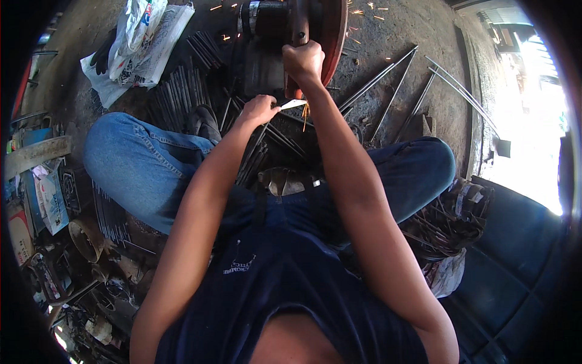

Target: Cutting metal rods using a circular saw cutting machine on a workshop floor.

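My right hand (306, 59) is wrapped round the handle (293, 91) of a cut-off saw, whose red rounded guard (339, 45) stands just beyond it. To its left, my left hand (259, 111) is closed, with the fingers pinching a thin bright strip (294, 104) that reaches under the handle's end. Orange sparks (305, 118) spray downward at the strip's far end, and more fly behind the saw. Where the blade meets the work is hidden by the handle and my right hand.
Bundles of dark metal rods (182, 91) lie left of the saw. Long thin bars (379, 79) rest on the floor to the right. White plastic sacks (136, 48) sit at the far left. Cluttered parts (91, 242) fill the left side; a coiled dark heap (451, 227) lies by my right knee.
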Action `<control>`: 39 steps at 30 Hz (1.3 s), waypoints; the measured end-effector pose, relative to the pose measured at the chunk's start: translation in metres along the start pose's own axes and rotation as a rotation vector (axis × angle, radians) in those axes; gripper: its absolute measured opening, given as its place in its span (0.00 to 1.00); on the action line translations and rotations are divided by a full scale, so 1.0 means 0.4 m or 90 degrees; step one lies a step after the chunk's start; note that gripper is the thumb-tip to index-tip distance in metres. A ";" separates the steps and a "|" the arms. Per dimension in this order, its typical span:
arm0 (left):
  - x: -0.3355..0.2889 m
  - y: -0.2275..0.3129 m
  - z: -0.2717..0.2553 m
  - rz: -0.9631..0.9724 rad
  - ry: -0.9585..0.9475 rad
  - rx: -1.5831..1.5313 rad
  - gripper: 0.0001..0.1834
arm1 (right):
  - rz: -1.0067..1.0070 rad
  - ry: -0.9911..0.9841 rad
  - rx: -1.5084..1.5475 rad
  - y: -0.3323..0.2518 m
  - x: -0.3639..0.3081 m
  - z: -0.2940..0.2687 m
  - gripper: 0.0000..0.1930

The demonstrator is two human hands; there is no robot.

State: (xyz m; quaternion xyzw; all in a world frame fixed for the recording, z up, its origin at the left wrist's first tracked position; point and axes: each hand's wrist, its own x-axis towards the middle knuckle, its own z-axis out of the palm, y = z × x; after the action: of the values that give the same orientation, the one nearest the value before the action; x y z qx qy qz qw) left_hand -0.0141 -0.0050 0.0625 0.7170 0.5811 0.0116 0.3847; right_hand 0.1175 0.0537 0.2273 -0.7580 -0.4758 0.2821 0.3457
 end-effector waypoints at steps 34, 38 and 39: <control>-0.013 0.009 0.041 0.141 0.084 0.157 0.14 | -0.012 -0.001 0.013 0.017 0.006 0.009 0.19; -0.018 0.015 0.035 0.145 0.077 0.156 0.14 | 0.005 -0.018 0.012 0.019 0.007 0.009 0.19; -0.018 0.017 0.033 0.144 0.079 0.155 0.14 | 0.010 -0.021 0.008 0.019 0.008 0.008 0.19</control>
State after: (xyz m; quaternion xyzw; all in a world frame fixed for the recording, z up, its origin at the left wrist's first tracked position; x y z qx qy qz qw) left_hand -0.0049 -0.0185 0.0601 0.8170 0.5164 0.0288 0.2550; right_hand 0.1202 0.0552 0.2191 -0.7548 -0.4735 0.3004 0.3402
